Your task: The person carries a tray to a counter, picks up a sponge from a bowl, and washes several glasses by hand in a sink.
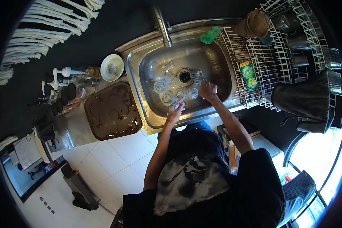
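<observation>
My left hand (176,109) is at the near side of the steel sink (148,110), its fingers curled, with a whitish patch at them that may be foam. Further right, my right hand (208,91) is closed, and something small and white shows at its outer edge; I cannot make out what it is. Several clear glasses sit in the basin around the dark drain (185,77). One glass (193,93) is between my hands, another glass (167,98) lies just beyond my left hand, and a third glass (160,86) stands farther left.
A faucet (162,28) reaches over the sink's back edge. A green scrubber (210,35) is at the back right corner. On the right, a white wire rack (262,64) holds a green-and-yellow packet (248,75). To the left are a brown tray (114,110), a white bowl (112,67) and pump bottles (70,72).
</observation>
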{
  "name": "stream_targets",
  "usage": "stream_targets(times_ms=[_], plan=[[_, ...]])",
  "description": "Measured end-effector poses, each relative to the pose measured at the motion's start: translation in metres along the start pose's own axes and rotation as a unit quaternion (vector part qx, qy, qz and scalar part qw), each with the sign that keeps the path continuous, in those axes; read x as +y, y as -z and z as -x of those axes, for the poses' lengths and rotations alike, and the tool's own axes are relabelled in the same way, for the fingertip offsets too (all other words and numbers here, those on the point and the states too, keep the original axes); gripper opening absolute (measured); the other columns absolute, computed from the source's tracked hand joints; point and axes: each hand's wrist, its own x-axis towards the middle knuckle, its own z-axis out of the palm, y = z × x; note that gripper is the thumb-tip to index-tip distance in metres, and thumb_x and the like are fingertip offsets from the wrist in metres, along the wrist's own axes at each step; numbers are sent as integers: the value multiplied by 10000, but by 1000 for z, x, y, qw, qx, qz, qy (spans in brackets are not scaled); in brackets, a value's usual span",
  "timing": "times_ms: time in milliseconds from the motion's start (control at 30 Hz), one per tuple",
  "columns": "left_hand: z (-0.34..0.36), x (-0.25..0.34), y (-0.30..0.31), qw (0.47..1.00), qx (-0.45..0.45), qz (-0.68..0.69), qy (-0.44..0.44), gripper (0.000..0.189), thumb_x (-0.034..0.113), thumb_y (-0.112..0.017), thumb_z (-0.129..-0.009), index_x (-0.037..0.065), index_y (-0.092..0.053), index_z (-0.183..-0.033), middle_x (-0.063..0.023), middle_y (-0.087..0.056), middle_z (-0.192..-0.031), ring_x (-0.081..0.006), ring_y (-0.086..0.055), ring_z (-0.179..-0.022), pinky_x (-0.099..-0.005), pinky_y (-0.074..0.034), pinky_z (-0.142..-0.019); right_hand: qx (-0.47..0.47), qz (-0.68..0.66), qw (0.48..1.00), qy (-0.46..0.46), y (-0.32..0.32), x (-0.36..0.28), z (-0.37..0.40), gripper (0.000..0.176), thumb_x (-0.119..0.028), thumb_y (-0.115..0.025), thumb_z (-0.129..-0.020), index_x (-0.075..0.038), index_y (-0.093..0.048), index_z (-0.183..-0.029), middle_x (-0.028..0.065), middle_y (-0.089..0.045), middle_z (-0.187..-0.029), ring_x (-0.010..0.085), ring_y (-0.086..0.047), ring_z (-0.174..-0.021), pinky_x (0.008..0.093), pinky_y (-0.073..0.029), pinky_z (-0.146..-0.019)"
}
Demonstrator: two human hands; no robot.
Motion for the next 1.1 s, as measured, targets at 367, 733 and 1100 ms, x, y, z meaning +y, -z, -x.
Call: stream_targets(times_ms=[367, 733, 1100], plan=[[18, 9, 3, 997, 22, 57, -37, 457, 295, -511, -935, 48, -448, -1315, -176, -581, -1196, -266, -605, -1020, -347, -474, -868, -44, -24, 997, 66, 16, -104, -78, 533, -405, -606, -773, -86, -522, -1192, 169, -530, -1218, 306, -510, -1156, 463, -409, -922], [24, 10, 31, 988, 61, 115, -81, 488, 337, -534, -926, 74, -437, -1325, -182, -598, -1166, -265, -617, -975, -376, -470, -843, -53, -15, 998, 34, -12, -113, -95, 621, -443, -616, -727, -81, -498, -1218, 129, -507, -1257, 277, -470, -1198, 463, -365, -949], [-25, 73, 38, 967, 172, 123, -142, 468, 345, -577, -900, 100, -423, -1267, -103, -573, -1098, -221, -662, -816, -338, -553, -744, -45, -89, 968, 229, 107, -91, 12, 681, -442, -690, -711, 44, -524, -1159, 264, -518, -1177, 366, -474, -1159, 418, -352, -1013]])
